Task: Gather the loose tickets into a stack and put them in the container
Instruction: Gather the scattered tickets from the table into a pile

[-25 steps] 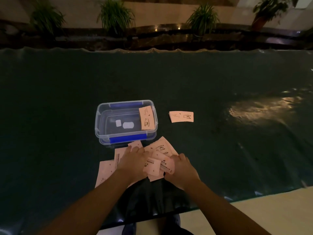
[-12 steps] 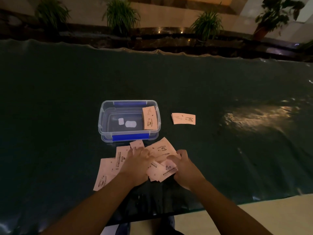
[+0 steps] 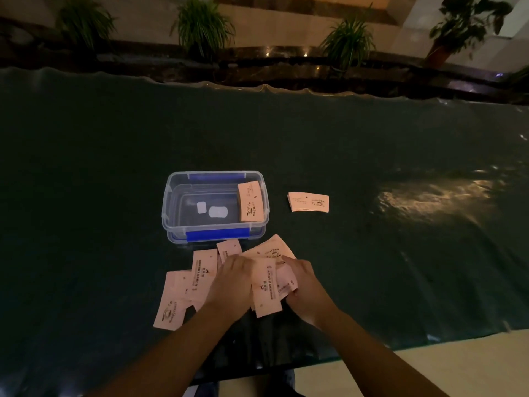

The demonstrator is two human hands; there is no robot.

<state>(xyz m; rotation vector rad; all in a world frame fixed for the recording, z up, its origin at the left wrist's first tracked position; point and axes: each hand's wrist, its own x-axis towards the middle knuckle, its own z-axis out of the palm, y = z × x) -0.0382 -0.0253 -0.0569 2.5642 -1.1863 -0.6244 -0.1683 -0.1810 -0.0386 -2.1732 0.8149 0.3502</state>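
Several loose pink tickets [image 3: 183, 293] lie spread on the dark table near its front edge. My left hand [image 3: 233, 279] and my right hand [image 3: 303, 287] hold a small bunch of tickets [image 3: 266, 290] between them, one ticket upright in front. Just behind stands a clear plastic container [image 3: 171, 207] with blue clips; a stack of tickets [image 3: 251, 202] leans against its right inner wall. Another neat stack of tickets [image 3: 308, 202] lies on the table to the right of the container.
The dark green table cover [image 3: 372, 156] stretches far on all sides, with a light glare at the right. Its front edge [image 3: 429, 339] runs just right of my right forearm. Potted plants [image 3: 200, 27] line a ledge beyond the far edge.
Both hands have pulled the bunch of tickets together between them, and one ticket now stands upright in front. The container and both stacks have not moved.
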